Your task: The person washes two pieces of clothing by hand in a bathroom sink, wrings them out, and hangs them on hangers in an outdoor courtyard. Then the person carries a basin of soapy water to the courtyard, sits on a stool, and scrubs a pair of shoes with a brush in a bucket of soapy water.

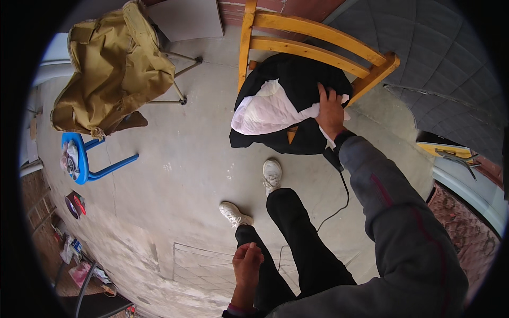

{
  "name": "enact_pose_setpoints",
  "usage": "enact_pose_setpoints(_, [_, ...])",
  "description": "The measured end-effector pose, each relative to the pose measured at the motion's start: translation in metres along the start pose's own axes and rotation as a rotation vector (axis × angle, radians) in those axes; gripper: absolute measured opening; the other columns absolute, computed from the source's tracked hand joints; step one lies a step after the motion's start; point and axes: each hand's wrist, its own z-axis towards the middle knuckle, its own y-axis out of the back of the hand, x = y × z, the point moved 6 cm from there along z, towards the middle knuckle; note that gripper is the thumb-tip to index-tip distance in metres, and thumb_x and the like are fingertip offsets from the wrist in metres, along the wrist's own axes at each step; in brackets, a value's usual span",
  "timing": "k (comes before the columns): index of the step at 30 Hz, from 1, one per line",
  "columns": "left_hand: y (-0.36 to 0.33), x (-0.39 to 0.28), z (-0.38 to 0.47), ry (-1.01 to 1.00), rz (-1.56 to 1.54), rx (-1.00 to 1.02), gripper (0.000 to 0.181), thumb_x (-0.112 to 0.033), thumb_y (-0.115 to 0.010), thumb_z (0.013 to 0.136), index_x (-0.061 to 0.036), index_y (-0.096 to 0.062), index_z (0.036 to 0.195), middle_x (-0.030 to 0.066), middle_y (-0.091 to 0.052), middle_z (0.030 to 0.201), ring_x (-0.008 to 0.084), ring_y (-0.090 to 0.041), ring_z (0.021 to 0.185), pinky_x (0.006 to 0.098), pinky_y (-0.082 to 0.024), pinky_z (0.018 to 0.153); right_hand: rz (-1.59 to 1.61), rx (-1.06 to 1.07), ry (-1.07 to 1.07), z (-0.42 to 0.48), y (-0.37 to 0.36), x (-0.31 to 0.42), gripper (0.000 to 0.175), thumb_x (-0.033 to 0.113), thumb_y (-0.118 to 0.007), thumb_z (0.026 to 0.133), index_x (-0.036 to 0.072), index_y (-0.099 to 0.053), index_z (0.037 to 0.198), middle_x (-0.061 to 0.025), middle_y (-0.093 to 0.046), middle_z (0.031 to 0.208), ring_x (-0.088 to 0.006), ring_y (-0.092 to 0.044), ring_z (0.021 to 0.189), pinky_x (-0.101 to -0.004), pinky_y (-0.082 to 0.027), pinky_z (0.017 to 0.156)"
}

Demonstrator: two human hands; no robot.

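Note:
A wooden chair (pixel 310 26) stands in front of me with black cloth (pixel 318 73) draped over its seat. On that cloth lies a pale pink quilted cloth (pixel 264 113), bunched towards its right side. My right hand (pixel 331 113) grips the bunched part, its fingers spread over the black fabric; the thumb is hidden. Down near my thigh, my left hand (pixel 247 260) is raised with its fingers curled in, and nothing shows in it. A black device with a cord (pixel 333 159) hangs beside my right wrist, below the seat edge.
A folding chair with tan fabric (pixel 115 71) stands at upper left, beside a blue plastic stool (pixel 81 159) with small items on it. The black cord (pixel 330 216) runs across the concrete floor near my legs. A large grey quilted cover (pixel 437 71) fills the upper right.

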Motion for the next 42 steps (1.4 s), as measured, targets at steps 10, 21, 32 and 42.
enact_pose_setpoints(10, [-0.037, -0.010, 0.009, 0.132, -0.232, 0.269, 0.074, -0.057, -0.037, 0.090, -0.0106, -0.013, 0.143, 0.0180, -0.025, 0.143, 0.0372, -0.034, 0.128, 0.0505, -0.035, 0.102, 0.684, -0.005, -0.111, -0.057, 0.111, 0.049, 0.083, 0.011, -0.085, 0.046, 0.001, -0.049, 0.120, -0.0190, -0.055, 0.108, -0.0369, -0.056, 0.099, -0.0387, -0.047, 0.084])
enact_pose_setpoints(21, [-0.039, -0.130, -0.091, -0.442, -0.516, 0.614, 0.080, -0.069, -0.037, 0.082, -0.0090, -0.025, 0.134, 0.0162, -0.036, 0.132, 0.0278, -0.037, 0.120, 0.0420, -0.035, 0.099, 1.158, 0.667, 0.183, -0.223, 0.249, 0.206, 0.062, 0.028, -0.070, 0.069, 0.004, -0.048, 0.122, -0.0172, -0.049, 0.122, -0.0345, -0.047, 0.114, -0.0396, -0.038, 0.096])
enact_pose_setpoints(32, [-0.112, -0.159, -0.159, -0.649, -0.209, 0.741, 0.092, -0.077, -0.035, 0.076, 0.0040, -0.037, 0.120, 0.0163, -0.046, 0.116, 0.0208, -0.048, 0.104, 0.0313, -0.040, 0.092, 1.133, 0.724, -0.002, -0.221, 0.304, 0.154, 0.065, 0.028, -0.070, 0.071, 0.005, -0.045, 0.127, -0.0155, -0.049, 0.126, -0.0315, -0.046, 0.117, -0.0368, -0.039, 0.096])
enact_pose_setpoints(42, [-0.150, -0.068, -0.031, -0.002, 0.338, 0.567, 0.065, -0.050, -0.044, 0.090, -0.0043, -0.034, 0.135, 0.0097, -0.049, 0.126, 0.0211, -0.052, 0.108, 0.0347, -0.044, 0.089, 0.382, -0.028, -0.111, -0.095, 0.238, 0.026, 0.087, 0.025, -0.079, 0.060, 0.005, -0.037, 0.133, -0.0225, -0.046, 0.126, -0.0375, -0.044, 0.117, -0.0426, -0.040, 0.094])
